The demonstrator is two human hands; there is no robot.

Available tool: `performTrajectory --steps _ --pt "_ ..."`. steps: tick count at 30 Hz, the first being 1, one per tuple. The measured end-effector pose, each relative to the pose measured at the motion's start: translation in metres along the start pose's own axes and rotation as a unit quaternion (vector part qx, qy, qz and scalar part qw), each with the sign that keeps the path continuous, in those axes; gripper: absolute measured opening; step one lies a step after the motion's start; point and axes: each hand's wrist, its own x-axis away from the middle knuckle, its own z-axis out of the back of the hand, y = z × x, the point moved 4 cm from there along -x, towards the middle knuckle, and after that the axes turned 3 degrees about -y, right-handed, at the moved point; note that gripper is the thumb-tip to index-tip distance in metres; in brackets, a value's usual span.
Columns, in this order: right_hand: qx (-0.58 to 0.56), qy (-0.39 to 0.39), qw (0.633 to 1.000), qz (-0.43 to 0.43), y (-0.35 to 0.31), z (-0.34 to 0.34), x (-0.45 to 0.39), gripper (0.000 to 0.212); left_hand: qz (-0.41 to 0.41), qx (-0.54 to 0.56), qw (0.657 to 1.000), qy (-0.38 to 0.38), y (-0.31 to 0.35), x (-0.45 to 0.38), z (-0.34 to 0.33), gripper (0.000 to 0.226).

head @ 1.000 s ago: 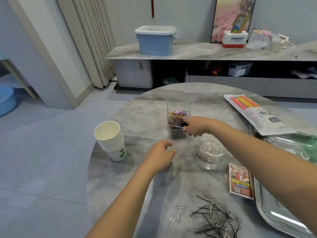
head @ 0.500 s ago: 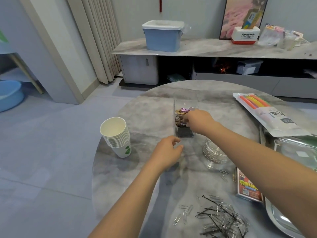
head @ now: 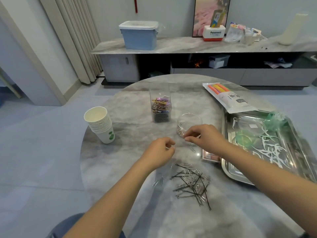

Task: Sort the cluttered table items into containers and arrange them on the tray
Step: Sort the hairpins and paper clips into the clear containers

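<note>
Marble table (head: 130,162); both hands (head: 158,149) hover curled above scattered hairpins (head: 192,182)

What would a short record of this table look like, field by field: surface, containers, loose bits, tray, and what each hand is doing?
surface: round grey marble table
containers: tall clear plastic box of coloured clips; round clear glass bowl of silver clips
loose bits: pile of black hairpins and silver paper clips
tray: shiny steel tray, right side
cups: stack of white paper cups
left hand: fingers loosely curled, contents unclear
right hand: fingertips pinched beside the bowl; anything held is too small to tell
</note>
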Motion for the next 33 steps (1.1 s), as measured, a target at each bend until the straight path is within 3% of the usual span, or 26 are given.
performTrajectory --steps 10,17,20,25,33 --pt "0.015 -0.084 0.996 -0.03 0.031 -0.023 0.083 0.015 -0.021 -0.179 0.983 -0.043 0.002 0.038 -0.043 0.031" --pt "0.136 -0.13 0.982 -0.013 0.04 -0.042 0.079 0.029 -0.057 -0.268 0.957 -0.095 -0.014 0.015 -0.061 0.048" --pt "0.164 -0.144 0.976 -0.006 0.045 -0.049 0.078 0.032 -0.08 -0.282 0.953 -0.075 -0.011 0.009 -0.061 0.036" --pt "0.164 -0.133 0.977 0.012 0.048 -0.055 0.079 0.031 -0.06 -0.298 0.949 -0.082 -0.012 0.008 -0.059 0.011" --pt "0.136 -0.092 0.986 0.024 0.043 -0.055 0.082 0.027 -0.07 -0.406 0.905 -0.104 -0.016 0.03 -0.069 0.022"
